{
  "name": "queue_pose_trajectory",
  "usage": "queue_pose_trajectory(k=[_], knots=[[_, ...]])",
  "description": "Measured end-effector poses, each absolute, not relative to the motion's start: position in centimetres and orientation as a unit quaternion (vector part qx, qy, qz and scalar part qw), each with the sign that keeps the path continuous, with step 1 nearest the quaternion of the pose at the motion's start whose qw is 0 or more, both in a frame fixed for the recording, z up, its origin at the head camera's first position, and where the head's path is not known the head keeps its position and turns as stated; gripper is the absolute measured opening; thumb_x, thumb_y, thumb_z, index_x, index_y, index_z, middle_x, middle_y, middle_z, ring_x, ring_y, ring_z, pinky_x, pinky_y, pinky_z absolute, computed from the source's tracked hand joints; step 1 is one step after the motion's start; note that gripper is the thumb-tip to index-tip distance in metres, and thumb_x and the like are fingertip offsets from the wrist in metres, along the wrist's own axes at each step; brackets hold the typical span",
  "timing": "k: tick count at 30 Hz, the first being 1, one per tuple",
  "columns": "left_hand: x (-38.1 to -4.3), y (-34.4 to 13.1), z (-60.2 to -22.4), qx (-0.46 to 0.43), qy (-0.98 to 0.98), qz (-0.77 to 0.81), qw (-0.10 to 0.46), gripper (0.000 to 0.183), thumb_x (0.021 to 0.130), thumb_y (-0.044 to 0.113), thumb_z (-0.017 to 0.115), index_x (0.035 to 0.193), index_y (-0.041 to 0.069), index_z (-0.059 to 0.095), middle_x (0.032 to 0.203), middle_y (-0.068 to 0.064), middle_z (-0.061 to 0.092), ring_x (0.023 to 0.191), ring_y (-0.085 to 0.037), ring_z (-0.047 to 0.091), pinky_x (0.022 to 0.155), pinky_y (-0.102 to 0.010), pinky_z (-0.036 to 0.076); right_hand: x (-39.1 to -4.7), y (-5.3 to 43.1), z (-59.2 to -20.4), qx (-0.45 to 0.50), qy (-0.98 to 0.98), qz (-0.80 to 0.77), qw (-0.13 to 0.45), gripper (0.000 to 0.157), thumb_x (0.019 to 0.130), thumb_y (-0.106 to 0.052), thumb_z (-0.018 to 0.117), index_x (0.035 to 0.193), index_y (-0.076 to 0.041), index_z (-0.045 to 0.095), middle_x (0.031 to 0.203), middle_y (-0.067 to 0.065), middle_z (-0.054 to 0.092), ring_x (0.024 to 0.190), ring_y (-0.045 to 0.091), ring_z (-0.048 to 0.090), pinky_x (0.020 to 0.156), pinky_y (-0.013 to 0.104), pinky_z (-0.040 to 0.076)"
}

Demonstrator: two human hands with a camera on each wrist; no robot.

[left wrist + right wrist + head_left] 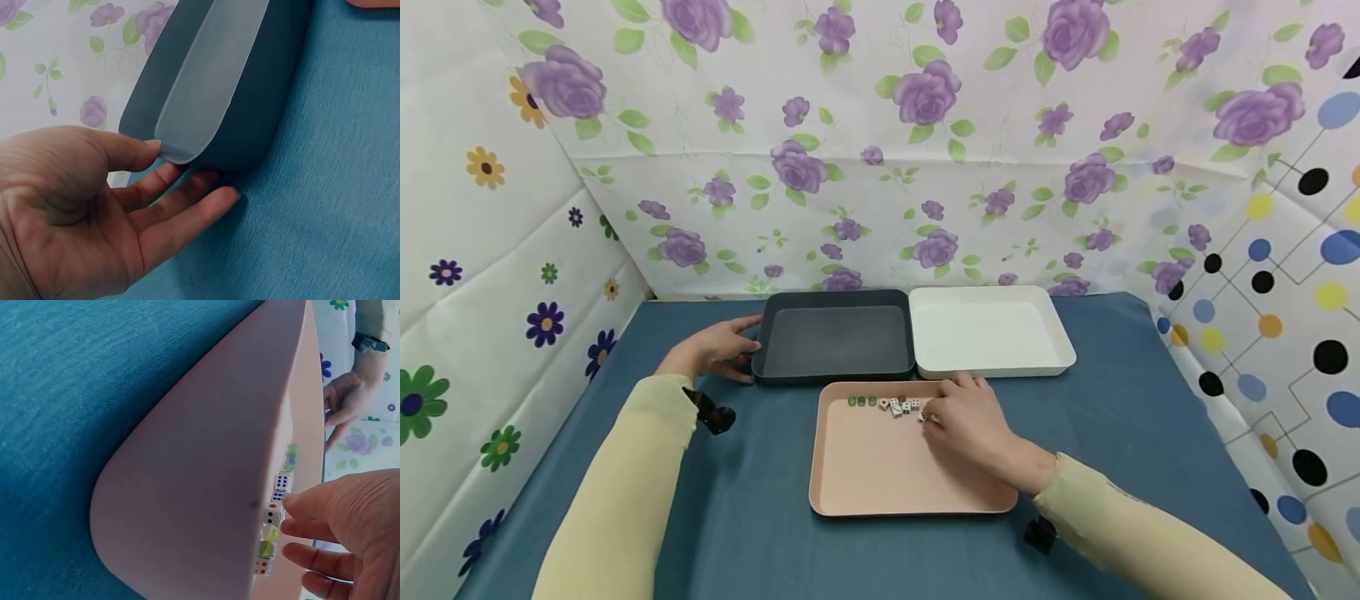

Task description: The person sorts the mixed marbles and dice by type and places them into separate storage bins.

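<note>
A pink tray holds a cluster of white dice and green-tinted glass marbles along its far side. Over the right part of this tray is my right hand, thumb and index fingertip at a white die with red and dark dots. Its other fingers are bent and spread apart. At the left end of a dark grey tray my left hand touches the rim corner with its thumb. The other left fingers extend loosely by the outer wall.
A white tray stands right beside the dark one, behind the pink tray. All three lie on a blue cloth. A flowered curtain rises behind, with patterned sheets at both sides.
</note>
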State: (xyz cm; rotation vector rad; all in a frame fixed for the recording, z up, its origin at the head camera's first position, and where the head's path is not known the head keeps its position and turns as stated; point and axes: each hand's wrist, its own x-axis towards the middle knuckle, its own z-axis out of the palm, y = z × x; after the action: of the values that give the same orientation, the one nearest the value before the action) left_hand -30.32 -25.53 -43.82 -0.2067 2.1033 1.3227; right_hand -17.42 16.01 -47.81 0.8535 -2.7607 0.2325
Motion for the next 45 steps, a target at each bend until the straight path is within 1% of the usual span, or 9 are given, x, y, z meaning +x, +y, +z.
queue_pose_trajectory(k=[4, 8, 11, 14, 22, 28, 32, 40, 45], knots=[[-30.4, -25.7, -43.9, -0.074, 0.791, 0.512, 0.326, 0.075, 0.112, 0.01, 0.043, 0.166, 0.031, -0.005, 0.163, -0.032, 0.017, 0.139, -0.051, 0.04, 0.089, -0.053, 0.059, -17.5, 15.8, -47.9, 0.294, -0.944, 0.085, 0.123, 0.004, 0.088, -0.02, 0.083, 0.092, -0.02, 0.084, 0.088, 0.0, 0.065, 0.082, 0.023, 0.044, 0.071, 0.041, 0.036], [-30.4, -25.8, -44.0, -0.069, 0.788, 0.514, 0.331, 0.076, 0.112, 0.01, 0.043, 0.165, 0.033, -0.007, 0.164, -0.032, 0.014, 0.14, -0.052, 0.037, 0.09, -0.054, 0.059, -17.4, 15.8, -48.0, 0.294, -0.944, 0.088, 0.119, 0.003, 0.088, -0.022, 0.083, 0.091, -0.024, 0.084, 0.09, -0.002, 0.066, 0.082, 0.021, 0.044, 0.071, 0.04, 0.039], [-30.4, -25.8, -43.9, -0.064, 0.787, 0.515, 0.333, 0.076, 0.112, 0.009, 0.042, 0.165, 0.033, -0.006, 0.164, -0.031, 0.014, 0.141, -0.051, 0.038, 0.091, -0.054, 0.058, -17.3, 15.8, -48.1, 0.298, -0.943, 0.086, 0.123, 0.003, 0.086, -0.026, 0.085, 0.088, -0.028, 0.083, 0.089, -0.005, 0.064, 0.083, 0.02, 0.046, 0.076, 0.043, 0.043], [-30.5, -25.8, -44.0, -0.062, 0.787, 0.515, 0.333, 0.075, 0.112, 0.01, 0.042, 0.165, 0.034, -0.005, 0.164, -0.031, 0.015, 0.14, -0.05, 0.038, 0.091, -0.054, 0.058, -17.1, 15.8, -48.2, 0.303, -0.941, 0.079, 0.127, 0.007, 0.083, -0.031, 0.087, 0.085, -0.031, 0.081, 0.091, -0.007, 0.063, 0.085, 0.019, 0.046, 0.082, 0.045, 0.044], [-30.5, -25.6, -44.0, -0.066, 0.788, 0.512, 0.334, 0.075, 0.112, 0.01, 0.042, 0.165, 0.034, -0.004, 0.164, -0.031, 0.015, 0.139, -0.049, 0.04, 0.09, -0.053, 0.059, -16.8, 16.1, -48.5, 0.3, -0.941, 0.084, 0.135, 0.011, 0.079, -0.035, 0.09, 0.083, -0.028, 0.082, 0.098, -0.004, 0.063, 0.096, 0.023, 0.048, 0.09, 0.053, 0.043], [-30.5, -25.6, -43.9, -0.065, 0.786, 0.514, 0.338, 0.074, 0.112, 0.011, 0.042, 0.165, 0.035, -0.005, 0.163, -0.031, 0.017, 0.138, -0.049, 0.042, 0.09, -0.054, 0.058, -16.4, 16.3, -48.7, 0.3, -0.941, 0.078, 0.135, 0.011, 0.077, -0.036, 0.09, 0.081, -0.031, 0.081, 0.098, -0.005, 0.062, 0.101, 0.024, 0.049, 0.096, 0.056, 0.04], [-30.6, -25.8, -43.9, -0.069, 0.781, 0.518, 0.341, 0.074, 0.112, 0.011, 0.041, 0.165, 0.036, -0.004, 0.165, -0.03, 0.014, 0.14, -0.049, 0.04, 0.09, -0.054, 0.058, -16.2, 16.3, -48.7, 0.3, -0.942, 0.08, 0.126, 0.011, 0.077, -0.037, 0.09, 0.081, -0.031, 0.081, 0.1, -0.004, 0.064, 0.108, 0.026, 0.051, 0.101, 0.058, 0.038], [-30.7, -26.0, -44.1, -0.077, 0.771, 0.527, 0.35, 0.074, 0.112, 0.01, 0.04, 0.164, 0.038, -0.005, 0.166, -0.03, 0.007, 0.143, -0.05, 0.035, 0.09, -0.055, 0.058, -16.1, 16.3, -49.0, 0.299, -0.942, 0.091, 0.12, 0.014, 0.075, -0.038, 0.092, 0.081, -0.031, 0.081, 0.102, -0.005, 0.065, 0.109, 0.024, 0.05, 0.101, 0.056, 0.037], [-30.7, -25.9, -44.1, -0.076, 0.767, 0.53, 0.353, 0.074, 0.112, 0.01, 0.04, 0.164, 0.037, -0.006, 0.166, -0.03, 0.008, 0.144, -0.05, 0.034, 0.091, -0.056, 0.057, -16.0, 16.5, -49.0, 0.299, -0.942, 0.098, 0.117, 0.013, 0.076, -0.037, 0.091, 0.08, -0.03, 0.08, 0.103, -0.004, 0.066, 0.112, 0.025, 0.05, 0.102, 0.056, 0.037]])
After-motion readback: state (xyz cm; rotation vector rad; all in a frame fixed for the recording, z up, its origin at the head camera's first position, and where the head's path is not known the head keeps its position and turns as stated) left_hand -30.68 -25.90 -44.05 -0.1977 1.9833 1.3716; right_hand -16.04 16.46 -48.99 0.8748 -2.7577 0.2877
